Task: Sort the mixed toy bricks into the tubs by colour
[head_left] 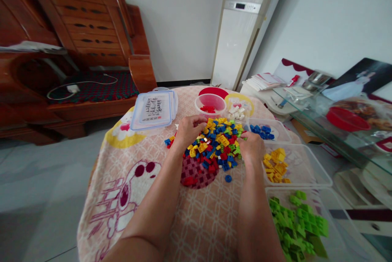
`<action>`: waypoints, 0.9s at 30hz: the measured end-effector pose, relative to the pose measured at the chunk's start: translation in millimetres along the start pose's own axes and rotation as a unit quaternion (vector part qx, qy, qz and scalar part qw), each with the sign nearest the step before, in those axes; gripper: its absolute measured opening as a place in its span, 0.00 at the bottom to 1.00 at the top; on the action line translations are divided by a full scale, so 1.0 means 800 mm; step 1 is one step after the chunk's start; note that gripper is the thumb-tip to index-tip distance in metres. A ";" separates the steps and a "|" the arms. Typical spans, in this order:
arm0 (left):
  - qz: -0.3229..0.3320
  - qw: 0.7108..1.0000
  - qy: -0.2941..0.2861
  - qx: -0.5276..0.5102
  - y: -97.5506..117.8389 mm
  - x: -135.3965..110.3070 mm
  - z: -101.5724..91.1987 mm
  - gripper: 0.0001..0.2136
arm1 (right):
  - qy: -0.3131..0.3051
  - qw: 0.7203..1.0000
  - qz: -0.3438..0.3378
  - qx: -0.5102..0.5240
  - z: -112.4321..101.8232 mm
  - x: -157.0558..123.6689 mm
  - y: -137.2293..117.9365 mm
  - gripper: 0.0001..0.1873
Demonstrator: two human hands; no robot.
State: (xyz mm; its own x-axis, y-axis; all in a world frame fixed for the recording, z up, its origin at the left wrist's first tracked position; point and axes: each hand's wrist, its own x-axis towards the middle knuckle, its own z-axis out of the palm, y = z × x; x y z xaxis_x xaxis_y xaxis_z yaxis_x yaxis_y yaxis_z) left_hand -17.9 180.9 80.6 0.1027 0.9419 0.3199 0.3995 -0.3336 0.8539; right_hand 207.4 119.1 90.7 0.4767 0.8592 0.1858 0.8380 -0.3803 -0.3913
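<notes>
A heap of mixed building bricks (219, 141) in yellow, blue, red and lime green lies on the cloth in front of me. My left hand (188, 130) is at the heap's left side, its thumb and index finger apart over the bricks, with nothing visible between them. At the right edge is my right hand (252, 146), fingers curled inward against the bricks; whatever is in its fingertips is too small and covered to name. A round blue piece (228, 178) lies apart from the heap, near a few red pieces (190, 181).
Clear bins hold blue bricks (261, 131), yellow bricks (276, 166) and green bricks (298, 223) on the right. Behind the heap stand a round tub (197, 108) with red bricks and a pile of white bricks (236, 112). Stacked lids (153, 109) sit back left. A glass table (324, 125) adjoins.
</notes>
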 end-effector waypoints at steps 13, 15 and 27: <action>-0.009 1.000 -0.006 0.008 0.003 0.000 0.000 0.13 | -0.001 1.000 -0.001 -0.025 0.004 0.000 -0.003 0.14; -0.007 1.000 -0.003 0.010 0.001 0.000 0.001 0.13 | -0.002 1.000 -0.007 -0.030 0.002 0.000 -0.004 0.14; -0.006 1.000 -0.008 0.013 0.001 0.000 0.002 0.12 | -0.036 0.999 -0.014 -0.010 -0.003 0.000 -0.004 0.13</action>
State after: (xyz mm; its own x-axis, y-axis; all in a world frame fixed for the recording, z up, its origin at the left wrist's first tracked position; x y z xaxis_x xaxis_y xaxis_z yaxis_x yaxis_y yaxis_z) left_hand -16.2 181.0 80.9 0.1127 0.9465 0.3025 0.4243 -0.3211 0.8467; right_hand 205.3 119.8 93.9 0.4330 0.8918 0.1313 0.8563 -0.3614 -0.3690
